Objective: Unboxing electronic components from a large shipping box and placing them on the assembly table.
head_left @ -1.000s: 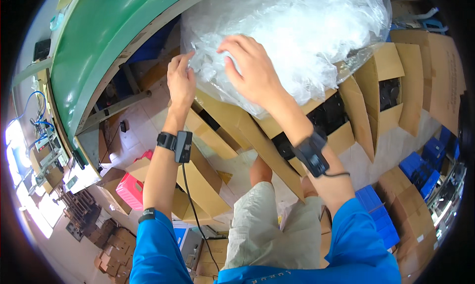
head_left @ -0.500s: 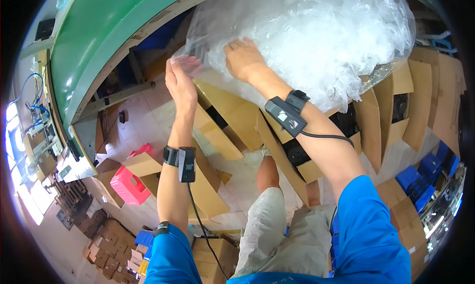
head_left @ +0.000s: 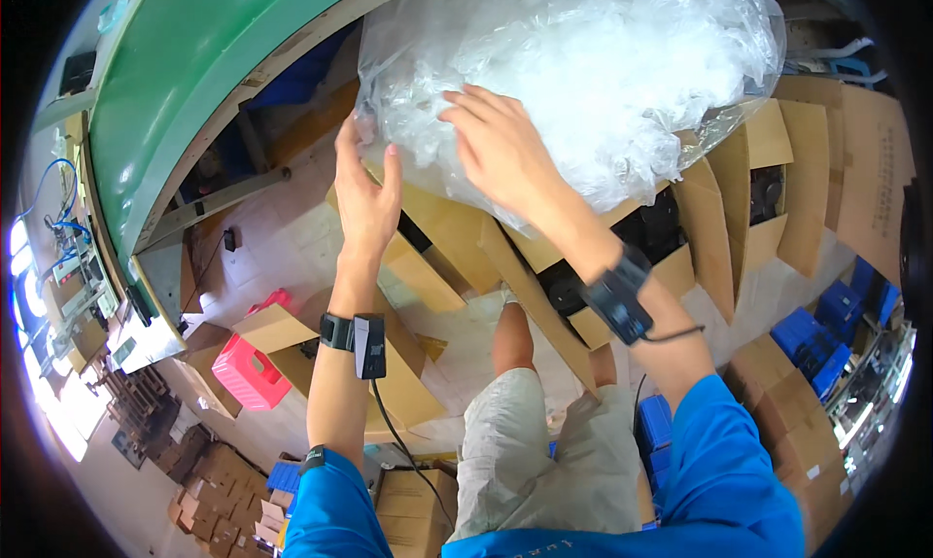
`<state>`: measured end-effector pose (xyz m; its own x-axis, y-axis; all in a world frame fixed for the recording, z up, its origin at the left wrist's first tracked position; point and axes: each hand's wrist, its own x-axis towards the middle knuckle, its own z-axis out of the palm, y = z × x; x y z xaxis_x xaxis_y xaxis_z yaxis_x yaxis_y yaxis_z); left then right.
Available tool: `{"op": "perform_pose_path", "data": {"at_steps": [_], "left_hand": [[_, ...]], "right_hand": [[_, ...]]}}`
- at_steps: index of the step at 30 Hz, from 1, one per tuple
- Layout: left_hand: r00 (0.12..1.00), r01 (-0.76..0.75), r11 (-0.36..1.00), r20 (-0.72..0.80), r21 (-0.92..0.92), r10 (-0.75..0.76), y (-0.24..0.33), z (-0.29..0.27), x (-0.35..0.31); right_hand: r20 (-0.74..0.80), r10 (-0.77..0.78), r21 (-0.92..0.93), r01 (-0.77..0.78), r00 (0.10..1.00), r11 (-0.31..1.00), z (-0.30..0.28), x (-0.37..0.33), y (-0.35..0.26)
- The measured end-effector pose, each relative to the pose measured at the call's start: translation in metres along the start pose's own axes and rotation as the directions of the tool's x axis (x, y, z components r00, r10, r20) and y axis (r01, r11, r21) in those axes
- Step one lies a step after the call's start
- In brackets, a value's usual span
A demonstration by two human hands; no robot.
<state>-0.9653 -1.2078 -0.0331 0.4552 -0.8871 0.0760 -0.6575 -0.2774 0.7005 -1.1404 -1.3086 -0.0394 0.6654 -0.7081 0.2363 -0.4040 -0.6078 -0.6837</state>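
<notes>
A large clear plastic bag (head_left: 583, 82), stuffed with crumpled clear film or small bags, lies across the top of the view above open cartons. At the bag's left edge is my left hand (head_left: 367, 203), its thumb and fingers apart and the fingertips against or just beside the plastic. My right hand (head_left: 501, 155) lies over the bag's lower left part with its fingers stretched out, back of the hand showing. Whether its fingertips press into the plastic is hard to tell. Neither hand grips anything that I can see. Each wrist wears a black strapped device with a cable.
Open cardboard boxes (head_left: 709, 237) stand in a row below the bag, some with black items inside. A green curved table (head_left: 194, 82) runs along the upper left. Left of my legs is a pink plastic stool (head_left: 251, 371). Blue bins (head_left: 816, 349) stand at the right.
My left hand's thumb and fingers have spread apart. My right hand has shifted down and slightly right, its fingers more stretched. The bag's left side looks fuller where thin loose film hung before.
</notes>
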Motion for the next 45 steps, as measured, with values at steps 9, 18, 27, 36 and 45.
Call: {"op": "perform_pose_path", "data": {"at_steps": [9,18,27,36,45], "left_hand": [[0.873,0.441,0.787,0.004,-0.431,-0.487,-0.036,0.021,-0.052],[0.848,0.529,0.746,0.217,-0.405,-0.483,-0.005,0.007,-0.071],[0.744,0.506,0.854,0.563,-0.122,-0.36,0.012,-0.066,-0.195],[0.796,0.339,0.918,0.458,0.203,-0.396,0.045,-0.21,-0.389],[0.884,0.245,0.78,0.197,0.576,-0.424,0.168,-0.385,-0.731]], "right_hand": [[-0.243,0.351,-0.248,-0.407,0.904,0.879,-0.1,-0.112,-0.034],[-0.104,0.62,0.058,-0.617,0.778,0.785,-0.091,-0.191,-0.041],[0.564,0.393,0.204,-0.584,0.726,0.786,-0.149,-0.304,-0.105],[0.55,0.543,0.092,-0.692,0.634,0.716,-0.232,-0.481,-0.135],[0.642,0.505,-0.184,-0.524,0.577,0.832,-0.385,-0.636,-0.237]]}}
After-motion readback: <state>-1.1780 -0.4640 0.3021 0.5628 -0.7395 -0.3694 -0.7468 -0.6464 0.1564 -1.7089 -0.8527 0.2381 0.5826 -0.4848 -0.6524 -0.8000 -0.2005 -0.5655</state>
